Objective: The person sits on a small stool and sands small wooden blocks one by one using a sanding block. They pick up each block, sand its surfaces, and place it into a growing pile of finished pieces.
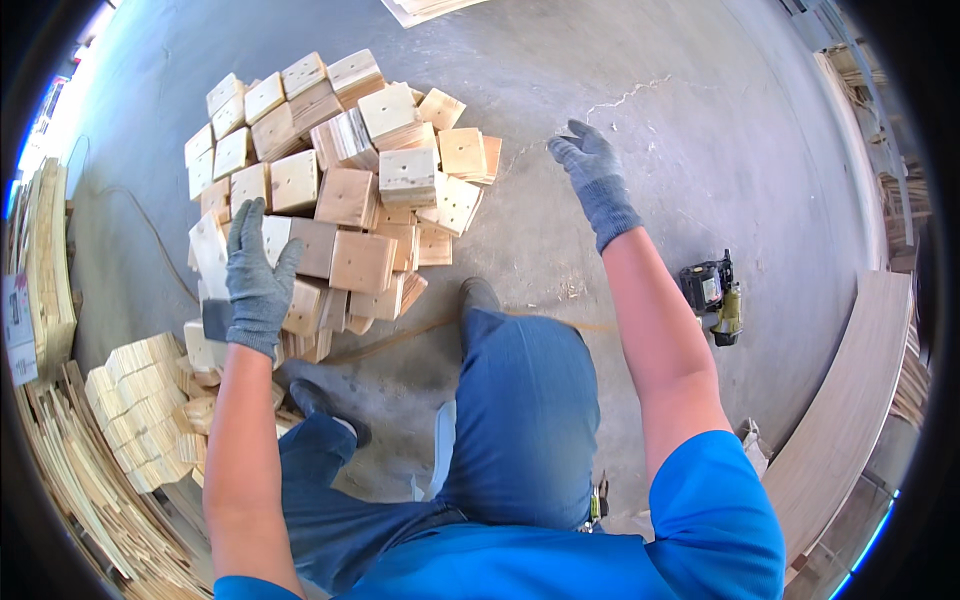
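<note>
A large pile of pale wooden blocks (361,258), many with small holes in their square faces, lies on the floor ahead and to the left. My left hand (258,280), in a grey knit glove, is over the pile's near left side. Its fingers stretch forward and the thumb stands apart; whether it touches a block I cannot tell. My right hand (590,168), gloved alike, reaches out to the right of the pile above the bare concrete. Its fingers are extended and nothing shows in them.
A black and yellowish nail gun (712,293) lies on the floor at right. Stacked pale wood pieces (142,410) and long thin strips (90,490) are at lower left. A wide board (845,410) runs along the right. A hose (395,336) crosses the floor near my feet.
</note>
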Demonstrator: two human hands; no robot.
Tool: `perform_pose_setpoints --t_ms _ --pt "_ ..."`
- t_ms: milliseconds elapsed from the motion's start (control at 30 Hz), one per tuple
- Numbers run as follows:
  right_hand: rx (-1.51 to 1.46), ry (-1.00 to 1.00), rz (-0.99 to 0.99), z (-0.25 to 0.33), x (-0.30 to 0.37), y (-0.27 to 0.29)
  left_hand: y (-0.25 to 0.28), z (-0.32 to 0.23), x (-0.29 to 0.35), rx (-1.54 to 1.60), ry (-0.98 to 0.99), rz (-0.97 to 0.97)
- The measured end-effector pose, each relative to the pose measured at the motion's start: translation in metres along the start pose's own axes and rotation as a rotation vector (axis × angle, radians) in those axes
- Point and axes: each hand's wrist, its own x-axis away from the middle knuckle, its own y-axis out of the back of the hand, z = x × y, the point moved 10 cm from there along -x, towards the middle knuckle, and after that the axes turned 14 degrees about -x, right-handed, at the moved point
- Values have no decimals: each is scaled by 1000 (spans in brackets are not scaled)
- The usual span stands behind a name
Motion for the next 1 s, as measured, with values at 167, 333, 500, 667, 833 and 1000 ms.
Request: perform_pose_setpoints --t_ms 167,333,500,667,833,1000 --pt "175 -166 82 -46 -80 -46 -95 19 -16 -92 59 123" --pt "366 -141 134 -96 -160 -90 -138 25 0 -226 92 207" --pt "465 -252 231 -125 -189 -155 -131 23 3 -241 117 243" --pt "481 -219 326 -142 -209 -198 -126 12 -4 -269 104 251" --pt "489 -279 419 -177 -230 -221 -128 12 -7 -266 96 252" --pt "537 -323 366 -162 -218 -215 -126 14 -5 -273 105 247"
